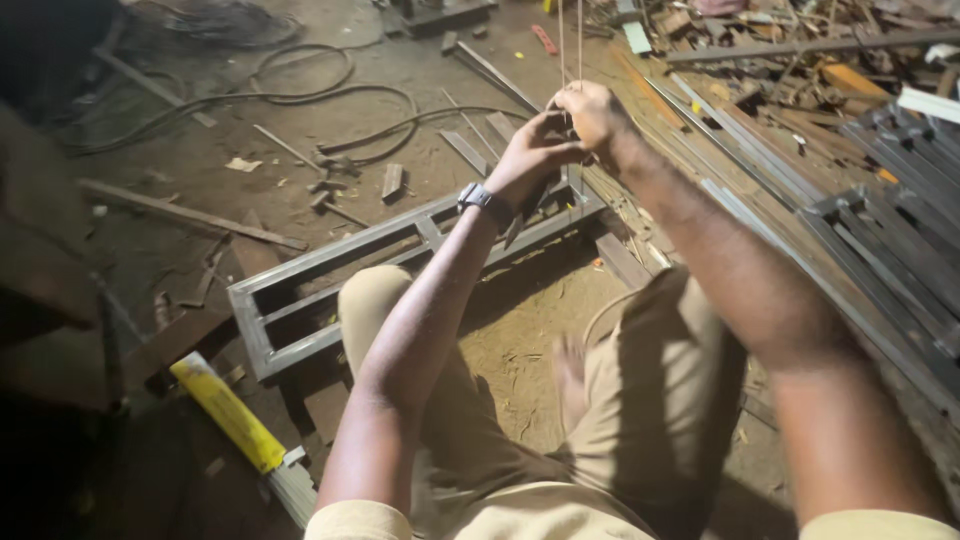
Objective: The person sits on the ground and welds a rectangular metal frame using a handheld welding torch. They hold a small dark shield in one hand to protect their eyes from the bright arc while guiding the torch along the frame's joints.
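Note:
My left hand [532, 152], with a watch on its wrist, and my right hand [595, 115] meet above a grey steel ladder-like frame [330, 262] that lies on the dirt floor. Both hands are closed around thin upright metal rods [570, 40] that rise past the top edge of the view. The lower ends of the rods are hidden behind my fingers. My knees in tan trousers are spread below my arms.
Long steel bars and angle pieces [880, 230] are stacked at the right. A yellow-handled tool [230, 412] lies at the lower left. Black cables [300, 95] loop across the floor at the back, among scattered metal offcuts and scrap.

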